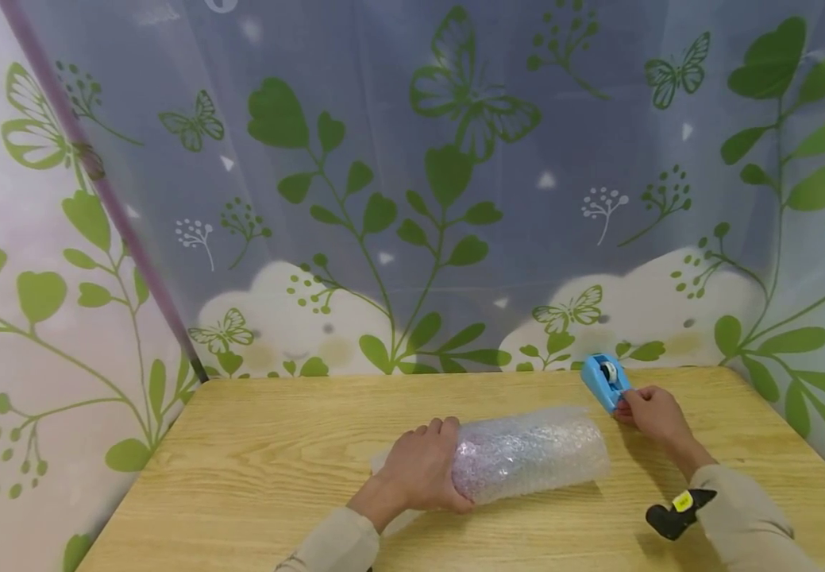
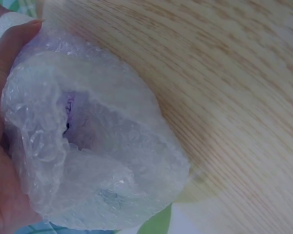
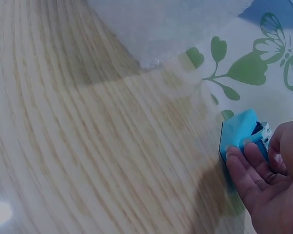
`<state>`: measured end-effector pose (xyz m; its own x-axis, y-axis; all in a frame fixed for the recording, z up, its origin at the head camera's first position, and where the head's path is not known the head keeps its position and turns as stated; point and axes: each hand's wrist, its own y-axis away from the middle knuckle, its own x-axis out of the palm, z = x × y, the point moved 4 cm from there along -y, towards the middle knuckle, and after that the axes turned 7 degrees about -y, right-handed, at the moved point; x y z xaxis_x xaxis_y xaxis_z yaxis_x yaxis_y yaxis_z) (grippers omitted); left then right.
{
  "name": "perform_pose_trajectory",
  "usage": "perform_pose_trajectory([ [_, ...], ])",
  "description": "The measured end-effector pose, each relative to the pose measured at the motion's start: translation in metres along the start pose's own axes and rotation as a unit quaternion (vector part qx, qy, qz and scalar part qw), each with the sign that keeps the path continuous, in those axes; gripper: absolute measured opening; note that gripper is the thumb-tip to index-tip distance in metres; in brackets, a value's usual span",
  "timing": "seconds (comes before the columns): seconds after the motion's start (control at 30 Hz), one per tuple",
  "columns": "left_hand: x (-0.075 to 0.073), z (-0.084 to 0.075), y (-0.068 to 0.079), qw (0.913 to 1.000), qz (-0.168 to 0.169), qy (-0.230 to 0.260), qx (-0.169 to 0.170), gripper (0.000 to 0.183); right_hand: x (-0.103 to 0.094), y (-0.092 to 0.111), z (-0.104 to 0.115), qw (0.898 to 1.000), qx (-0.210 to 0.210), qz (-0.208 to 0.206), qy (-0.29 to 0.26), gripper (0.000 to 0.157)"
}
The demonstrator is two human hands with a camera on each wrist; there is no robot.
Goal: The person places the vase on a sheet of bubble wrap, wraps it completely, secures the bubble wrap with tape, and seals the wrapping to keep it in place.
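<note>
A roll of clear bubble wrap (image 1: 533,453) lies on its side on the wooden table, with something purplish showing through its left part. My left hand (image 1: 419,469) grips the roll near its left end, fingers over the top and thumb at the near side. The left wrist view looks into the open end of the bubble wrap (image 2: 117,141), where folded layers hide most of the inside. To the right, my right hand (image 1: 655,413) holds the near end of a blue tape dispenser (image 1: 603,383). In the right wrist view its fingertips (image 3: 233,152) lie against the dispenser's side; any loose tape end is hidden.
The light wooden table (image 1: 276,445) ends at a curtain (image 1: 355,238) printed with leaves and butterflies. A black object with a yellow label (image 1: 676,512) appears beside the right sleeve. The dispenser stands near the table's far edge.
</note>
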<state>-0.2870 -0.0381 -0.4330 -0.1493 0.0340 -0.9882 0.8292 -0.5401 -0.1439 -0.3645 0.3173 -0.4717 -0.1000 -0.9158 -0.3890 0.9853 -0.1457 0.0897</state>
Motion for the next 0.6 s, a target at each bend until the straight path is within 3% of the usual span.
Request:
perform_pose_trajectory([
  [0.4, 0.0010, 0.0012, -0.0006, 0.9999, 0.007, 0.008, -0.004, 0.087, -0.0008, 0.0015, -0.0025, 1.000, -0.016, 0.012, -0.005, 0.034],
  [0.6, 0.0003, 0.0009, -0.0011, 0.9999, 0.012, 0.009, -0.005, 0.087, -0.0004, 0.0051, -0.0032, 0.998, -0.009, 0.024, -0.059, 0.043],
])
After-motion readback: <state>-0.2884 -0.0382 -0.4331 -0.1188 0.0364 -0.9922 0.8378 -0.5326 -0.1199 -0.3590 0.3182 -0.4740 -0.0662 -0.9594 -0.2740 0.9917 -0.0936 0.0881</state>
